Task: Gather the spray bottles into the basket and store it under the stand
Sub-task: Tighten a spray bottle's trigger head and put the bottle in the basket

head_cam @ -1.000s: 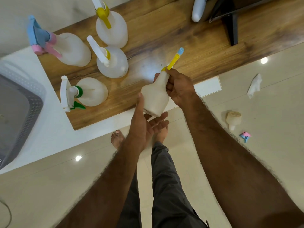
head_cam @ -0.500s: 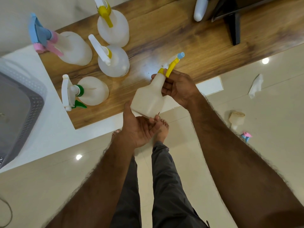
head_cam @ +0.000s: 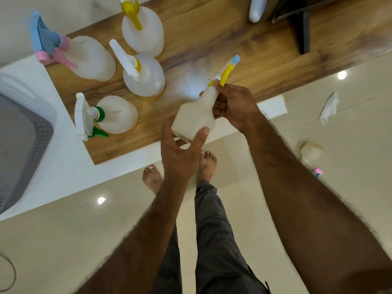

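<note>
A cream spray bottle (head_cam: 194,116) with a yellow and blue nozzle is held over the front edge of the wooden stand top (head_cam: 212,43). My right hand (head_cam: 235,105) grips its neck. My left hand (head_cam: 180,153) clasps its base from below, thumb and fingers on either side. Several other translucent spray bottles stand on the wood: one with a blue and pink head (head_cam: 89,58), one with a yellow trigger (head_cam: 146,30), one with a white head (head_cam: 146,77), one with a green collar (head_cam: 115,114). The grey basket (head_cam: 27,132) sits at the far left on the white surface.
A dark monitor foot (head_cam: 302,24) and a white object (head_cam: 256,9) stand at the back right of the wood. On the tiled floor to the right lie a white tissue (head_cam: 329,108), a cream bottle (head_cam: 310,151) and a small pink and blue nozzle (head_cam: 318,171). My bare feet stand below the bottle.
My left hand has turned from cupping under the bottle's base to clasping it with thumb and fingers. The bottle has tilted and shifted slightly left.
</note>
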A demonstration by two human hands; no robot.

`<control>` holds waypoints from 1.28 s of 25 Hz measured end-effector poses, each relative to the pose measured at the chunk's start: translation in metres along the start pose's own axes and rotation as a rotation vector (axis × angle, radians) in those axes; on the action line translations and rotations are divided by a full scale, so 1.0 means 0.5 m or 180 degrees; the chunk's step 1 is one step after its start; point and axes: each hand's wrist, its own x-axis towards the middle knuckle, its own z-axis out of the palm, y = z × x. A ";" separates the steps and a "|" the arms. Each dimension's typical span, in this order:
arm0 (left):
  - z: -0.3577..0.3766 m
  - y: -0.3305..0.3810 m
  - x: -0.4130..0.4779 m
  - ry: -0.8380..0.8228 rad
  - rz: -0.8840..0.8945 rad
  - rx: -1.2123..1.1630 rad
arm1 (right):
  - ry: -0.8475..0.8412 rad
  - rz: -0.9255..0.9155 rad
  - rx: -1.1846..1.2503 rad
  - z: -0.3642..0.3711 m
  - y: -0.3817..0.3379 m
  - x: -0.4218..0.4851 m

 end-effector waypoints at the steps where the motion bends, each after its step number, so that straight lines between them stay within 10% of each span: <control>1: 0.000 -0.003 -0.002 0.0091 0.0258 0.0246 | 0.0049 0.0028 -0.0013 0.000 0.000 0.001; 12: 0.002 -0.006 -0.001 0.0376 0.0767 0.0668 | -0.0023 0.0021 0.0351 0.004 -0.003 -0.005; 32: 0.032 -0.019 -0.020 0.0559 0.1450 0.1880 | 0.1419 -0.0122 -0.0392 0.029 -0.006 0.006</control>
